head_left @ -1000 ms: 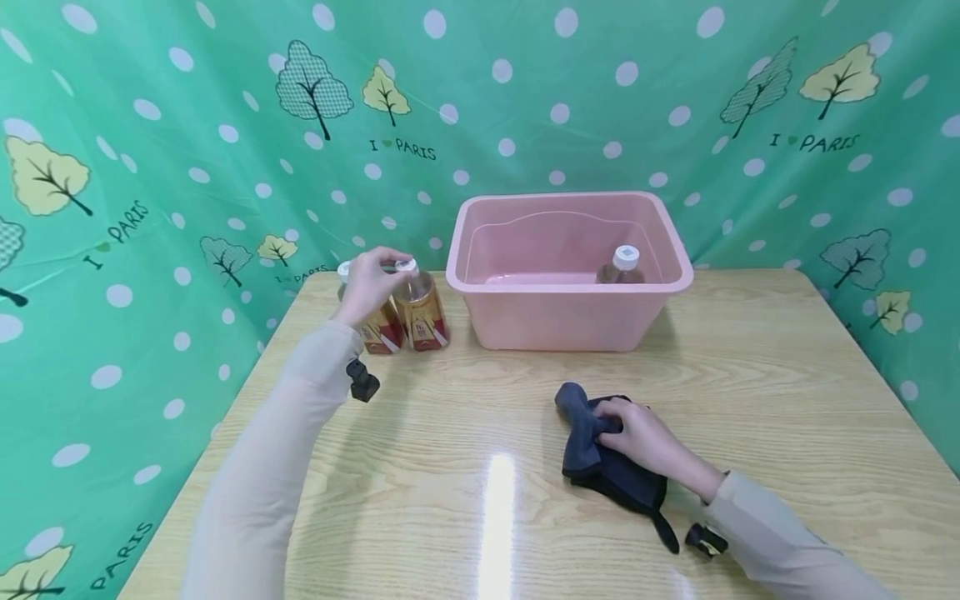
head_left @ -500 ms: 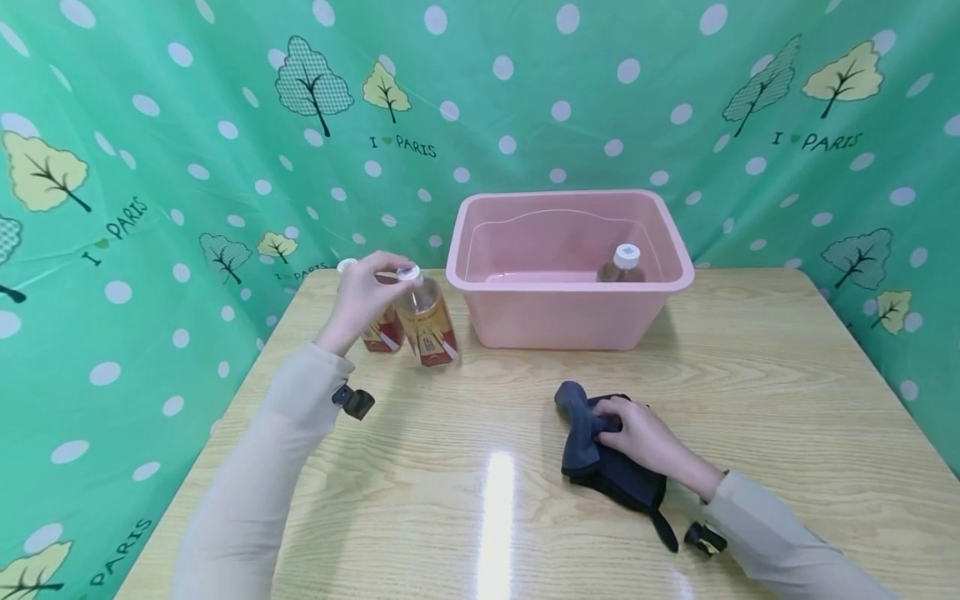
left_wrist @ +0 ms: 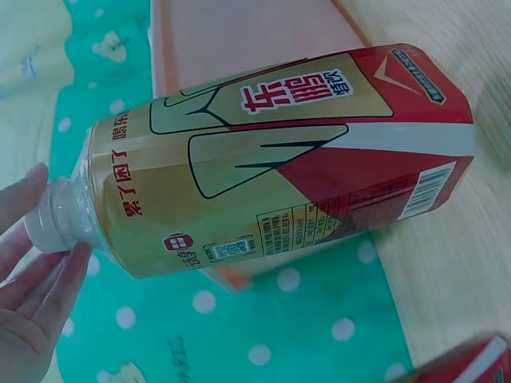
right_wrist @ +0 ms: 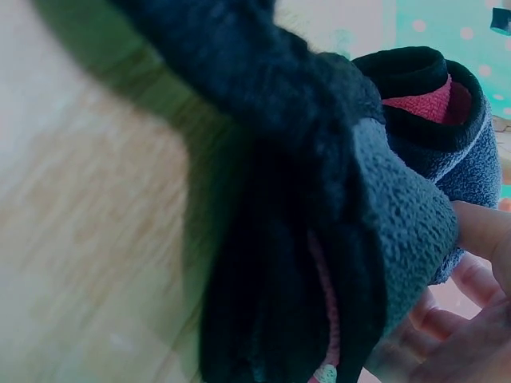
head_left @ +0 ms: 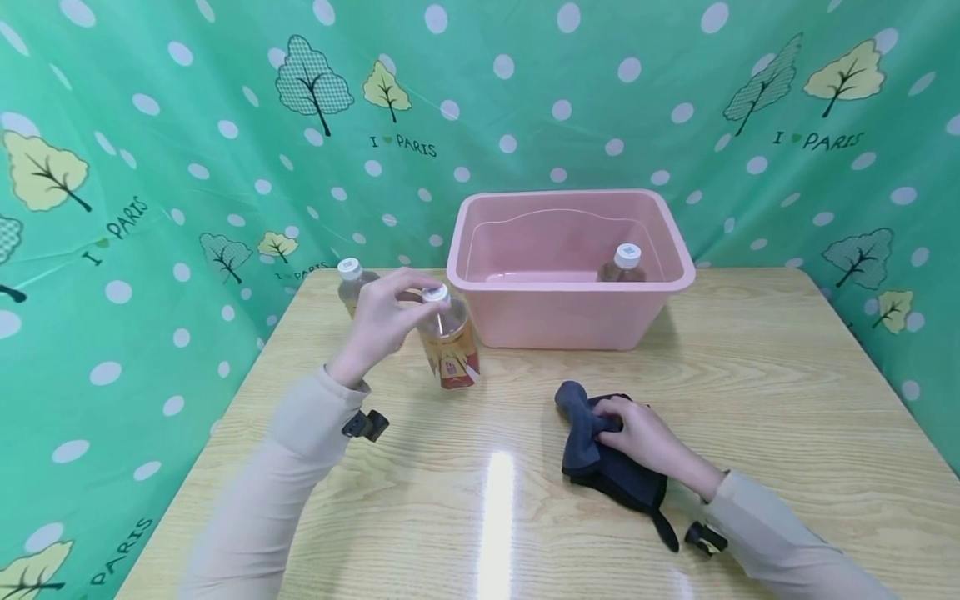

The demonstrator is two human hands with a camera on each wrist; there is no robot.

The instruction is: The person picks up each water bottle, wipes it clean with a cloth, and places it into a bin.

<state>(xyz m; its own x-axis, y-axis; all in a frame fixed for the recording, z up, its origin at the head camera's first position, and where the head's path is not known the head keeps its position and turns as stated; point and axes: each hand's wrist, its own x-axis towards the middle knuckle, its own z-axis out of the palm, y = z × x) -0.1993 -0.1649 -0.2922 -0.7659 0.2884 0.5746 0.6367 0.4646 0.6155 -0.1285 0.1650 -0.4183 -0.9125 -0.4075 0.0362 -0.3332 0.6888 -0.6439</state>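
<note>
My left hand [head_left: 381, 321] pinches the white cap of a bottle [head_left: 452, 354] with a gold and red label, left of the pink bin. In the left wrist view the fingers hold the bottle [left_wrist: 279, 159] by its cap and neck. Behind that hand stands a second bottle [head_left: 349, 283], partly hidden. My right hand [head_left: 643, 437] grips a dark grey and black cloth item [head_left: 581, 437] on the table. The right wrist view shows fingers on its grey fabric [right_wrist: 407, 231], with pink lining inside a fold.
A pink bin [head_left: 558, 321] stands at the back of the wooden table [head_left: 765, 375]. Inside it, at the right, is a bottle [head_left: 624, 265] with a white cap. A green patterned cloth [head_left: 525, 100] hangs behind the table.
My left hand has moved right and towards the front with the bottle, away from the second bottle, which shows more. The right hand and the cloth item have not visibly moved.
</note>
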